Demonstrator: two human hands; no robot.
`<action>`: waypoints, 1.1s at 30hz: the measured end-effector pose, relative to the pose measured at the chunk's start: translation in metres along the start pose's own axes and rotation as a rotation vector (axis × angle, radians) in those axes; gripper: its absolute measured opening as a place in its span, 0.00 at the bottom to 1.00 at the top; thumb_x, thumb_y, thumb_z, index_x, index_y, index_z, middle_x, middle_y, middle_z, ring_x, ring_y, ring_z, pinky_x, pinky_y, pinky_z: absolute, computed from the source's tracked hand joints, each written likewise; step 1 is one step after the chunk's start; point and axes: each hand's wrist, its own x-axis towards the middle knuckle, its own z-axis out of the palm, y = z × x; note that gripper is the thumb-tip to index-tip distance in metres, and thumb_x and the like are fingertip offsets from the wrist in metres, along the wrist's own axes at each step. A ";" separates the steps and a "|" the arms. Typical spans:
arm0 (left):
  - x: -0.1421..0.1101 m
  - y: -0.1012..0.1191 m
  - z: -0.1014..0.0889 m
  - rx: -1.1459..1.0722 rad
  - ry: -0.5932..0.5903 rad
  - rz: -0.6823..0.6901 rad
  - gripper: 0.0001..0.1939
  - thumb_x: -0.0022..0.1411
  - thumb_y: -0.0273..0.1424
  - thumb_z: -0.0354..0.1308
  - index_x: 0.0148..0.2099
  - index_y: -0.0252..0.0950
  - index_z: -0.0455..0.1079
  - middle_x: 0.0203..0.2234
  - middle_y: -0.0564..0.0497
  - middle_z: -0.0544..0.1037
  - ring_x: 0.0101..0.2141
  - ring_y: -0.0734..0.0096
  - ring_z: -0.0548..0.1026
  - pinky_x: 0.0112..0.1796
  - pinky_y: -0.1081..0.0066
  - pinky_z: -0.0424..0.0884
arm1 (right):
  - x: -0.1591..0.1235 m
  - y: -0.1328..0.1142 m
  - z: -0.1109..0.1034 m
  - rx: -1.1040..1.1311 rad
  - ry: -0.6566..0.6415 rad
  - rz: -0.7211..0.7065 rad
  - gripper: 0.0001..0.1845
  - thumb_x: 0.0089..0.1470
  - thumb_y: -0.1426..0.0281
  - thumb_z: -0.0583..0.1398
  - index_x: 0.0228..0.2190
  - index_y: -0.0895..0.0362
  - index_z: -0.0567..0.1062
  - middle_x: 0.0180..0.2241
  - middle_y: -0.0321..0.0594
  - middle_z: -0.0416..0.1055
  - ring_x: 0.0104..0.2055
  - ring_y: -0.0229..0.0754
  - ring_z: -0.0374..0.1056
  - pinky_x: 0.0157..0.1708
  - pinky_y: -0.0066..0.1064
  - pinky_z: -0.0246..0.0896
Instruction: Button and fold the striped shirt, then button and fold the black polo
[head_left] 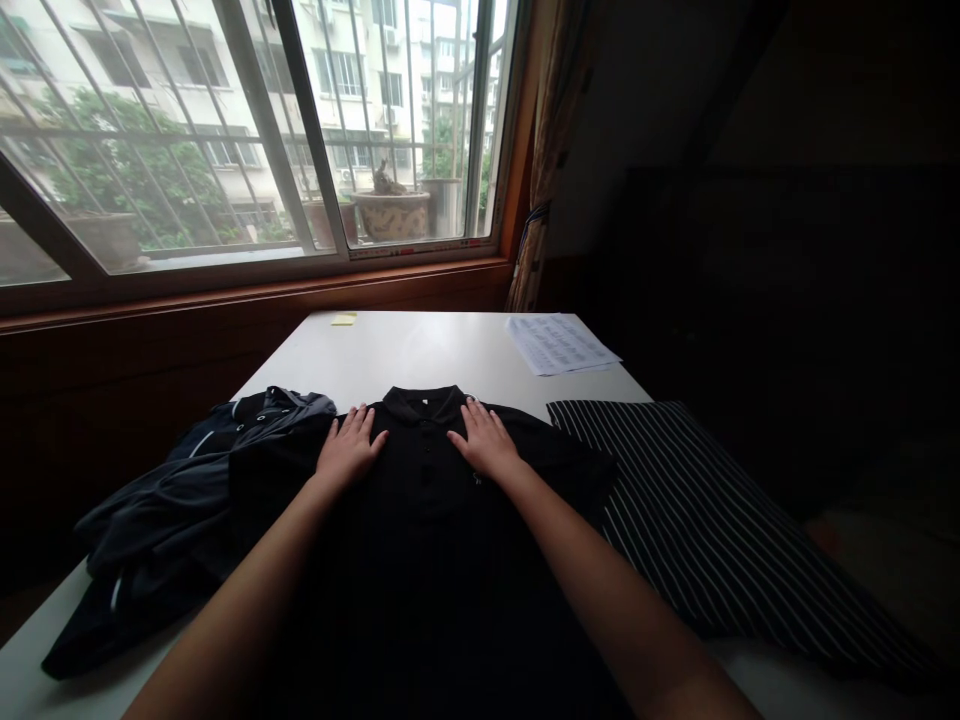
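Observation:
A black polo shirt (424, 540) lies spread face up on the white table (420, 345), its collar toward the far side. My left hand (350, 447) rests flat on the shirt's left shoulder area, fingers spread. On the other side of the collar, my right hand (486, 438) lies flat on the shoulder with its fingers stretched out. Neither hand grips the cloth. A small light mark shows on the chest below my right hand. The lower part of the shirt is too dark to make out well.
Left of the shirt is a crumpled dark garment (172, 500) with white stripes. A black cloth with thin white stripes (690, 510) hangs past the table's right edge. Printed papers (561, 343) and a yellow note (343, 319) lie at the far end, below a barred window (247, 130).

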 end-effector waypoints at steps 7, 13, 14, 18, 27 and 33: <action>0.005 -0.022 0.000 0.018 -0.019 0.015 0.35 0.72 0.49 0.37 0.73 0.34 0.49 0.71 0.41 0.48 0.70 0.56 0.47 0.66 0.54 0.45 | -0.004 0.041 -0.003 -0.027 0.013 0.047 0.43 0.66 0.46 0.42 0.69 0.64 0.50 0.72 0.48 0.39 0.74 0.47 0.35 0.70 0.41 0.29; 0.006 -0.024 0.003 0.029 -0.017 0.034 0.36 0.72 0.51 0.37 0.73 0.35 0.49 0.72 0.44 0.47 0.70 0.58 0.47 0.66 0.55 0.46 | -0.012 0.074 -0.006 -0.066 0.017 0.117 0.39 0.67 0.50 0.42 0.69 0.59 0.50 0.72 0.43 0.41 0.73 0.47 0.37 0.70 0.45 0.31; 0.007 -0.025 0.003 0.031 -0.015 0.037 0.37 0.72 0.51 0.37 0.73 0.35 0.49 0.72 0.44 0.47 0.70 0.58 0.47 0.66 0.56 0.47 | -0.013 0.081 -0.007 -0.071 0.020 0.136 0.38 0.68 0.51 0.42 0.69 0.59 0.50 0.72 0.43 0.42 0.73 0.48 0.37 0.70 0.46 0.32; 0.007 -0.027 0.003 0.039 0.009 0.050 0.36 0.72 0.51 0.38 0.72 0.35 0.51 0.71 0.45 0.49 0.70 0.57 0.48 0.66 0.56 0.48 | -0.017 0.102 -0.013 -0.086 0.033 0.184 0.35 0.68 0.55 0.44 0.68 0.60 0.54 0.71 0.44 0.46 0.73 0.53 0.41 0.69 0.47 0.39; -0.001 -0.001 -0.009 0.050 0.162 0.142 0.25 0.71 0.37 0.45 0.64 0.34 0.67 0.63 0.43 0.68 0.64 0.56 0.61 0.66 0.59 0.50 | -0.008 0.066 -0.022 -0.102 0.156 0.060 0.30 0.62 0.74 0.51 0.65 0.64 0.62 0.68 0.49 0.54 0.70 0.50 0.48 0.69 0.41 0.40; 0.003 0.035 0.005 0.043 0.212 0.086 0.25 0.71 0.37 0.46 0.63 0.29 0.67 0.62 0.38 0.68 0.63 0.53 0.63 0.63 0.58 0.57 | 0.006 0.003 0.003 -0.068 0.198 -0.020 0.28 0.66 0.64 0.51 0.61 0.64 0.67 0.65 0.50 0.60 0.68 0.50 0.51 0.67 0.38 0.45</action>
